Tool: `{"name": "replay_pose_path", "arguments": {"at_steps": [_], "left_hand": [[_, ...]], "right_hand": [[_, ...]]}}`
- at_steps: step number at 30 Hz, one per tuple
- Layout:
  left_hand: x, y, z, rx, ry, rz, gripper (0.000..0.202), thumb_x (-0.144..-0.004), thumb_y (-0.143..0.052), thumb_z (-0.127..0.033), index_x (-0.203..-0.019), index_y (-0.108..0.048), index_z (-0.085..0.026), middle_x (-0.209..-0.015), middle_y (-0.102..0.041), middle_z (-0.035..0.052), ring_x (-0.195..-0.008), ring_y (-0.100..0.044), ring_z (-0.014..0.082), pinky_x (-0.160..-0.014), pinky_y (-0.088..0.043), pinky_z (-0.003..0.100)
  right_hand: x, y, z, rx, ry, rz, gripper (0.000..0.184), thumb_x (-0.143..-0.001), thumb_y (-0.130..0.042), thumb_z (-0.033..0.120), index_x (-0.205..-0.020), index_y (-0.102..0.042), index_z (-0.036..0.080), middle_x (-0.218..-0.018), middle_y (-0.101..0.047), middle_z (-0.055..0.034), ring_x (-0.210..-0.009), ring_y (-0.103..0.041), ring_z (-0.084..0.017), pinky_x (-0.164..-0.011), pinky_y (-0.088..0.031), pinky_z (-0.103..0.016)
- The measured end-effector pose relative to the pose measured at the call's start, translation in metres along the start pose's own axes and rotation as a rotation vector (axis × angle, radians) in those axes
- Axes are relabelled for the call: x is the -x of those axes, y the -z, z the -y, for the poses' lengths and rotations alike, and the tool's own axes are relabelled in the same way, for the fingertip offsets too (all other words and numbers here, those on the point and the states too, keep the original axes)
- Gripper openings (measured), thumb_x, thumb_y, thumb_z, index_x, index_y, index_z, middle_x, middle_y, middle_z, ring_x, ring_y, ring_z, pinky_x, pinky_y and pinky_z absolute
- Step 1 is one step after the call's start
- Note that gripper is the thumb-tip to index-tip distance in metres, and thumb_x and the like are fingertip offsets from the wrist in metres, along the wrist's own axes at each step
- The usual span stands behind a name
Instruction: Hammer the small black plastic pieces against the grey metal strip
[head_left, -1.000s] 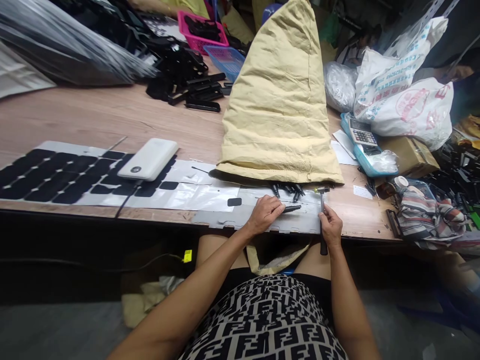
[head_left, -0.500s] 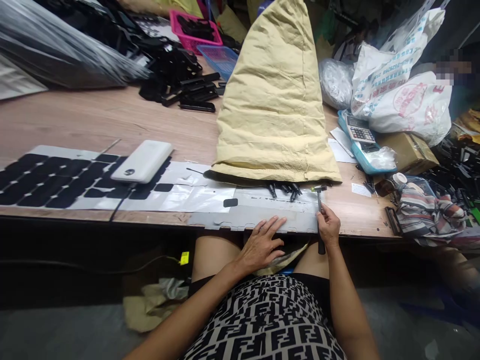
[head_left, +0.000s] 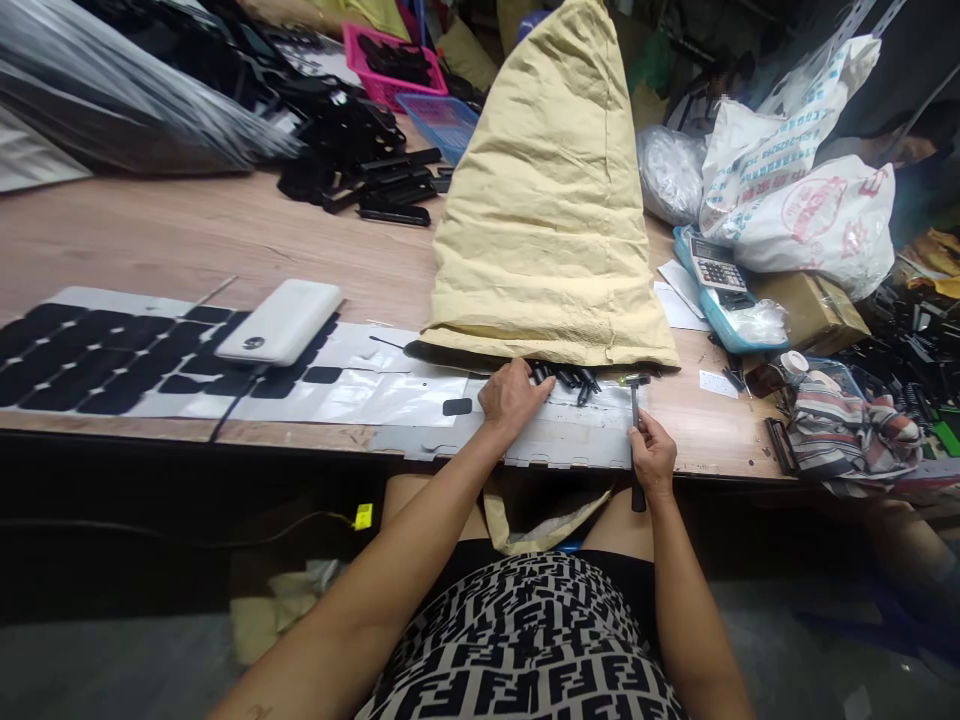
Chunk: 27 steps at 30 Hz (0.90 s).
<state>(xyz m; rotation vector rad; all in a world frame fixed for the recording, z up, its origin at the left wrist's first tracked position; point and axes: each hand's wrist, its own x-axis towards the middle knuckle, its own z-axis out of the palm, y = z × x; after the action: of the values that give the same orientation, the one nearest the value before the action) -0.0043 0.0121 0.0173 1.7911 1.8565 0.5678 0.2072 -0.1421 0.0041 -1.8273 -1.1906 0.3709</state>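
Observation:
My left hand [head_left: 511, 400] is at the mouth of a tall yellow cloth bag [head_left: 547, 220], beside several small black parts [head_left: 574, 380]. Its thumb stands apart from the bent fingers, whose tips are partly hidden; I see nothing held. In my right hand [head_left: 652, 452] is a small hammer [head_left: 636, 420], gripped round its dark handle. The hammer's head lies toward the right end of the black parts. Beneath both hands runs a grey sheet [head_left: 555, 450] along the table's front edge.
Left of the bag, a white power bank [head_left: 281, 322] with a cable lies on a sheet with black patches [head_left: 112, 350]. Black parts [head_left: 397, 190] are heaped behind. To the right are a calculator [head_left: 716, 262], white plastic bags [head_left: 810, 210] and a striped cloth [head_left: 847, 425].
My left hand has moved forward from the front edge of the grey sheet to the black parts at the bag's mouth. My right hand keeps hold of the hammer in nearly the same place.

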Motion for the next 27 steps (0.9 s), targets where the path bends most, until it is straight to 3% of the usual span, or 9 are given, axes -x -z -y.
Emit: {"name": "replay_pose_path", "arguments": {"at_steps": [7, 9, 13, 17, 27], "left_hand": [[0.012, 0.017, 0.029, -0.045, -0.032, 0.079, 0.014, -0.077, -0.066, -0.035, -0.084, -0.069, -0.023, -0.093, -0.072, 0.0085, -0.087, -0.065, 0.0314, -0.069, -0.047, 0.039], [0.021, 0.021, 0.036, -0.041, -0.131, 0.057, 0.011, -0.079, -0.065, -0.033, -0.082, -0.067, -0.022, -0.092, -0.071, 0.0075, -0.087, -0.064, 0.0288, -0.07, -0.047, 0.038], [0.035, 0.014, 0.041, 0.038, -0.47, 0.106, 0.009, -0.086, -0.063, -0.029, -0.091, -0.065, -0.022, -0.093, -0.068, 0.0056, -0.095, -0.061, 0.0252, -0.082, -0.049, 0.036], [0.032, 0.001, 0.036, 0.052, -0.67, 0.154, 0.012, -0.089, -0.063, -0.027, -0.099, -0.067, -0.02, -0.098, -0.066, 0.0069, -0.098, -0.057, 0.0251, -0.088, -0.047, 0.038], [0.012, -0.009, 0.041, 0.207, -0.709, 0.209, 0.022, -0.081, -0.076, -0.037, -0.094, -0.071, -0.02, -0.09, -0.064, 0.0047, -0.091, -0.057, 0.0227, -0.083, -0.046, 0.035]], "right_hand": [[-0.001, -0.001, -0.004, -0.004, -0.002, -0.012, 0.047, -0.086, -0.061, 0.038, -0.126, -0.072, 0.015, -0.089, -0.069, -0.0051, -0.064, -0.056, -0.013, -0.063, -0.052, -0.026], [-0.002, -0.001, -0.005, 0.001, -0.011, -0.012, 0.048, -0.086, -0.061, 0.04, -0.126, -0.072, 0.015, -0.089, -0.068, -0.005, -0.062, -0.054, -0.012, -0.06, -0.051, -0.025], [-0.004, -0.002, -0.007, 0.001, -0.012, -0.018, 0.049, -0.086, -0.062, 0.041, -0.125, -0.072, 0.014, -0.087, -0.067, -0.0048, -0.062, -0.054, -0.012, -0.06, -0.051, -0.025], [-0.004, -0.001, -0.006, -0.003, -0.009, -0.027, 0.05, -0.085, -0.062, 0.041, -0.126, -0.072, 0.014, -0.087, -0.067, -0.0052, -0.064, -0.054, -0.013, -0.061, -0.051, -0.027], [-0.003, -0.001, -0.003, -0.006, -0.019, -0.016, 0.053, -0.084, -0.063, 0.04, -0.128, -0.07, 0.012, -0.089, -0.066, -0.0057, -0.061, -0.05, -0.012, -0.055, -0.048, -0.025]]}}
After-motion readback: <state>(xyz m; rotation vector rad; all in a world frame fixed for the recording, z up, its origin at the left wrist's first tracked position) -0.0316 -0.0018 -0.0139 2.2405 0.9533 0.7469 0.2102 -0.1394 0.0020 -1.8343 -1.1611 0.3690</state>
